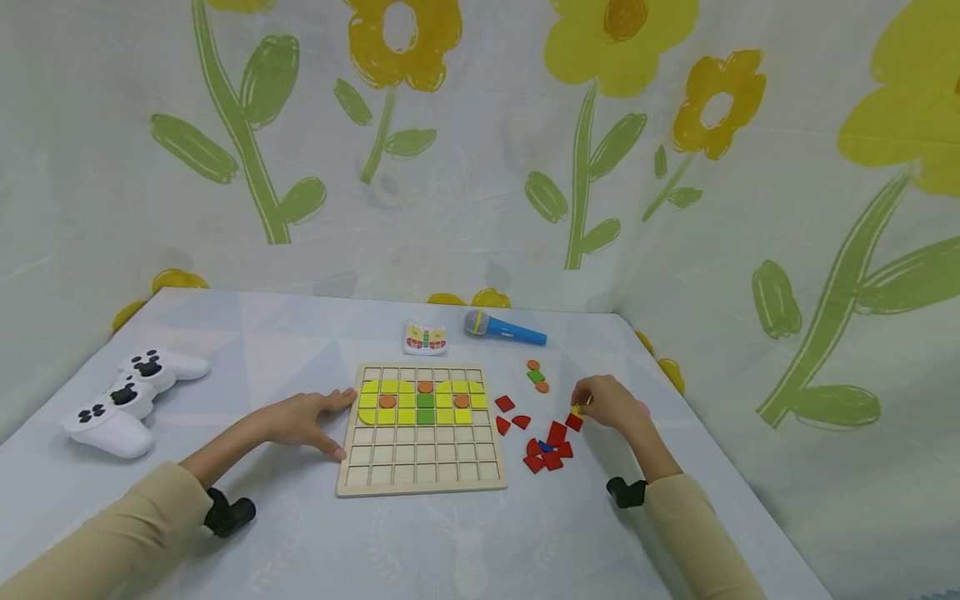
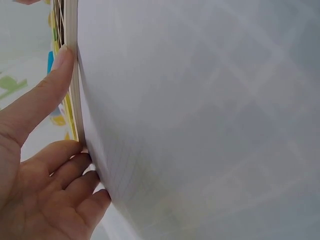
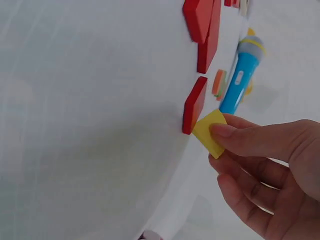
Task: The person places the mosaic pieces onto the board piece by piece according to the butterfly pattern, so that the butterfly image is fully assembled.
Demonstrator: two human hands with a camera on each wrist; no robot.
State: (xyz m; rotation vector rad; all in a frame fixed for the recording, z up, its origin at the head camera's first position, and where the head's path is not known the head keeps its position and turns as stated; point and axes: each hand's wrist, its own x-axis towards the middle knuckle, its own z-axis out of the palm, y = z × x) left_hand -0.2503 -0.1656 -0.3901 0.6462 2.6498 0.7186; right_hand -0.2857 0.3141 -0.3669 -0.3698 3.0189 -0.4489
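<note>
Pale cloth wall [image 1: 480, 225] printed with yellow and orange flowers on green stems rises behind and to the right of the desk [image 1: 315, 550], whose light cover has faint blue-grey shapes; the flowers are cropped along the top and right. On the desk lies the wooden grid board [image 1: 405, 456], its far rows filled with yellow, green and orange pieces. Left of the board, the left hand [image 1: 300, 419] touches its side edge, thumb and fingers spread in a loose grip. To the right of the board, the right hand [image 1: 609, 402] has its grip pinching a yellow tile [image 3: 206, 135] over a red square; whether the two touch is hard to tell. Red pieces [image 1: 556, 433] are scattered between, with a blue piece [image 1: 546, 447] half covered among them. Beyond the board are a butterfly card [image 1: 425, 340] and a blue microphone [image 1: 506, 327]; farther left of it sits a white game controller [image 1: 138, 383]. Something pink [image 1: 643, 407] is mostly hidden behind the right wrist, and a dark object [image 3: 150, 235] is cut off at the right wrist view's lower edge, too little showing to identify.
</note>
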